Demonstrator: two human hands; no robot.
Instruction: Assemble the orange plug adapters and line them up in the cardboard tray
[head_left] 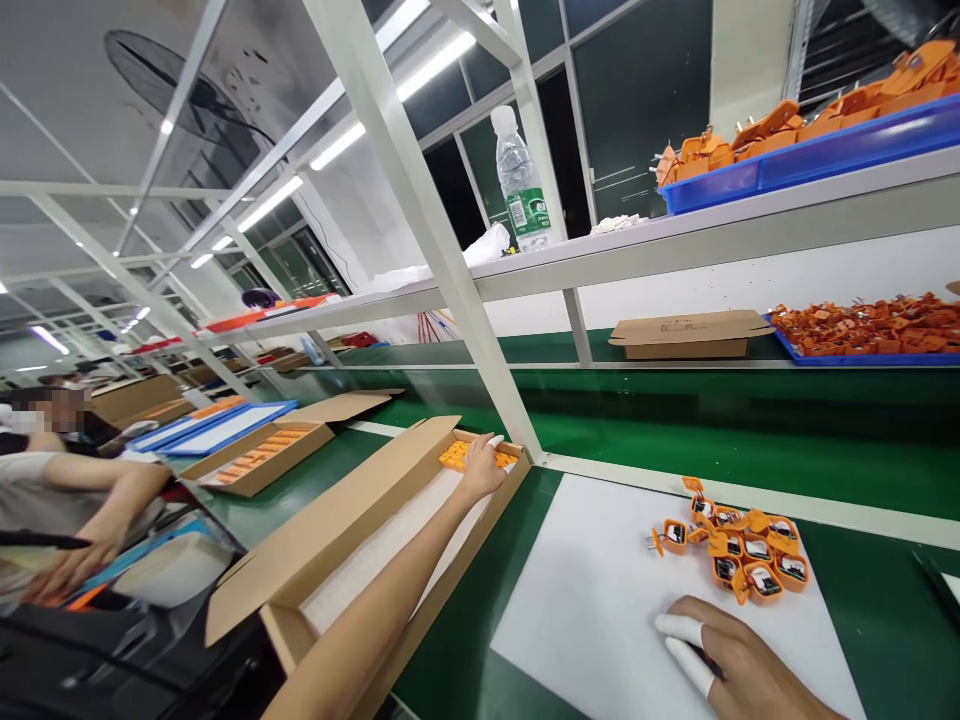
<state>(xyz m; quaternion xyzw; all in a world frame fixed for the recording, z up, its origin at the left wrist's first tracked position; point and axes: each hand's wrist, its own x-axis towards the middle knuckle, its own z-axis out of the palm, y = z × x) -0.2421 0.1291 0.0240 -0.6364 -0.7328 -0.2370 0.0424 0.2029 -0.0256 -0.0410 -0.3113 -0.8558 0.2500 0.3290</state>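
Nearest, the right hand (720,655) is at the near right part of the white sheet (585,580), its white-covered fingers bent; whether they grasp something, I cannot tell. Beyond it, the orange cases (757,549) are crowded at the sheet's far right corner. The left hand (484,466) reaches inside the far end of the cardboard box (287,638), fingers curved over yellow-orange pieces (453,456); their grasp is not clear. Farther, one blue tray (787,175) lies along the upper shelf's (675,250) front edge.
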